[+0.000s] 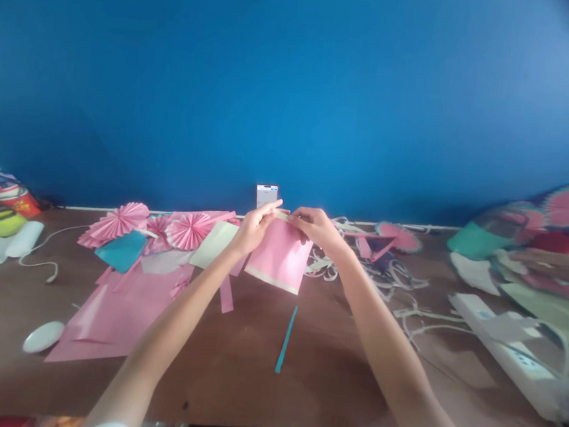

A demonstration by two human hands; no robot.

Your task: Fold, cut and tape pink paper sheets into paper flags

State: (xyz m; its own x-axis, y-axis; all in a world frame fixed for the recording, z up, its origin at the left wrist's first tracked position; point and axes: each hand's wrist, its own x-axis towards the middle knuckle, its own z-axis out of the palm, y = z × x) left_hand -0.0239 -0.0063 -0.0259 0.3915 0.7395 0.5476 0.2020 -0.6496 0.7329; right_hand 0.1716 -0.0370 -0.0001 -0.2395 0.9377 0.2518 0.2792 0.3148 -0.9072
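A sheet of pink paper point(279, 256) with pale strips along its top and bottom edges hangs between my hands, above the brown table. My left hand point(258, 226) pinches its upper left corner, the index finger stretched along the top edge. At the upper right, the fingers of my right hand point(314, 228) are closed on the same edge, their tips partly hidden. Below the sheet, a narrow teal paper strip point(286, 340) lies on the table. Behind my left hand a phone point(267, 195) stands upright against the blue wall.
Pink folded paper fans point(188, 230), a teal paper piece point(122, 250) and a large pink sheet point(121, 315) lie left. A white mouse point(43, 336) sits near them. Right are tangled pale strips point(322, 267), a pink paper fan point(398, 237) and a white power strip point(501, 352) with cables.
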